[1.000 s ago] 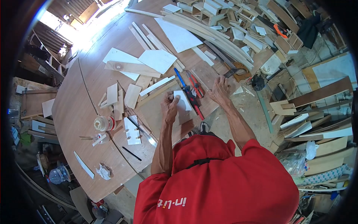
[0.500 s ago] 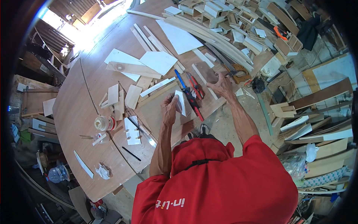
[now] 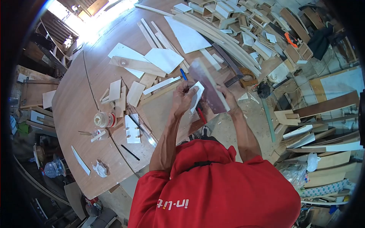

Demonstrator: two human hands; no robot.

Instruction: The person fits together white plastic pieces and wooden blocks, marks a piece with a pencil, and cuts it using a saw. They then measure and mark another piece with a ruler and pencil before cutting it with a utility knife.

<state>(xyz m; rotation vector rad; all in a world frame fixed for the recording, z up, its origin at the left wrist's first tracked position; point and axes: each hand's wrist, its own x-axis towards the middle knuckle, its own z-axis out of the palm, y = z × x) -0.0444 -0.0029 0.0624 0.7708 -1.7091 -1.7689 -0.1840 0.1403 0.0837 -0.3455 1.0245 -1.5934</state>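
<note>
My left hand (image 3: pixel 182 99) grips a small white-faced wood piece (image 3: pixel 197 95), held slanted above the worktable. Facing it, my right hand (image 3: pixel 229 99) is closed on the near long edge of a flat brown board (image 3: pixel 204 84) with a pale edge, raised and tilted. The piece and the board are close together, overlapping slightly in this view. Beneath them lies a long blue, black and red tool, its blue end (image 3: pixel 184 74) and red end (image 3: pixel 201 116) showing and its middle hidden. A dark angled bar (image 3: pixel 234 72) rests beyond my right hand.
White panels (image 3: pixel 164 60) and wood strips cover the table's far side. To the left stand a glue jar (image 3: pixel 104 119) and a white panel with small wooden tabs (image 3: pixel 132 129). A black pen-like stick (image 3: pixel 130 152) and crumpled paper (image 3: pixel 100 169) lie nearer. Wooden boxes (image 3: pixel 224 11) are piled at the back right.
My right hand has lifted the brown board off the table and brought it left, towards the white piece. My left hand has moved slightly right and up with that piece.
</note>
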